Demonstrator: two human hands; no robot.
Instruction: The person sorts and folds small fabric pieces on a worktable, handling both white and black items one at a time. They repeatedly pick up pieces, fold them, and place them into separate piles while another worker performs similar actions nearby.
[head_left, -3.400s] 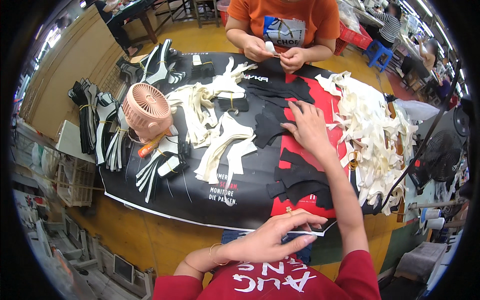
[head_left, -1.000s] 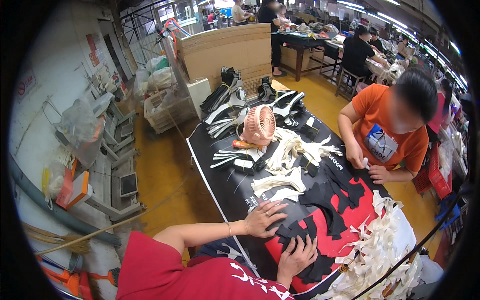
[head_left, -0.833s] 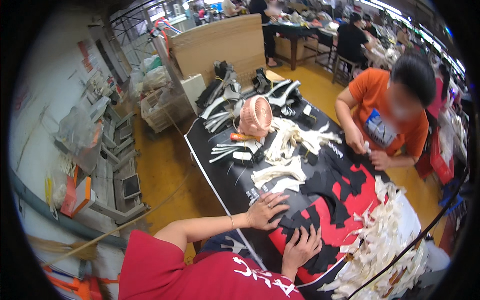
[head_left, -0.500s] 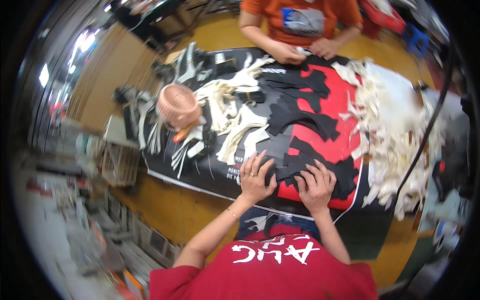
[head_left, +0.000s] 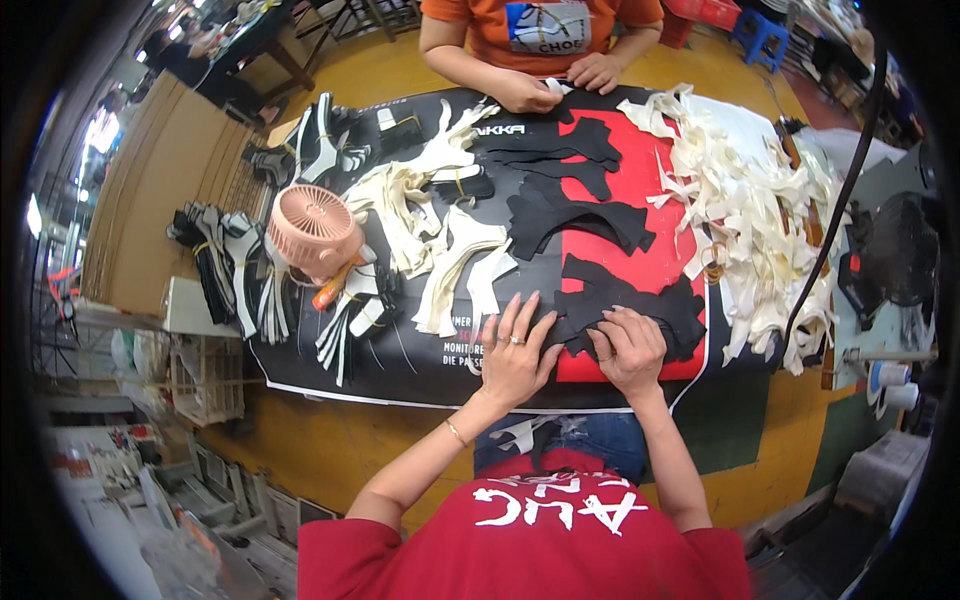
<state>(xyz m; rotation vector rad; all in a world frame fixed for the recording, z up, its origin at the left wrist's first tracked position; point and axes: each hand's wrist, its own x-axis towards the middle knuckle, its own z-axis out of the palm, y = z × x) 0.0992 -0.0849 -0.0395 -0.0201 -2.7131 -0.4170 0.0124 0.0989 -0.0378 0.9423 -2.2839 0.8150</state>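
Note:
My left hand [head_left: 513, 362] lies near the table's front edge, its fingers stretched and apart, a ring on one of them. Its fingertips are beside a white strip [head_left: 484, 285] and the left end of some black fabric pieces [head_left: 640, 295]. My right hand [head_left: 630, 352] rests on the near side of those black pieces. Its fingers are bent and close together, with fabric at the fingertips; the exact grip is partly hidden. More black cut pieces [head_left: 585, 222] lie just beyond, and a stack of cream pieces [head_left: 460, 262] is to their left.
A pink fan [head_left: 315, 228] stands at the left, with an orange-handled tool [head_left: 335, 288] and bundled black-and-white strips [head_left: 225, 255]. A heap of cream pieces [head_left: 750, 190] covers the right side. Across the table, a person in orange [head_left: 545, 50] handles a small white piece. A dark cable [head_left: 850, 190] hangs at right.
The view has shifted, so the table and its things appear further left and higher. My right fingers have drawn closer together on the black fabric. My left hand stays beside it.

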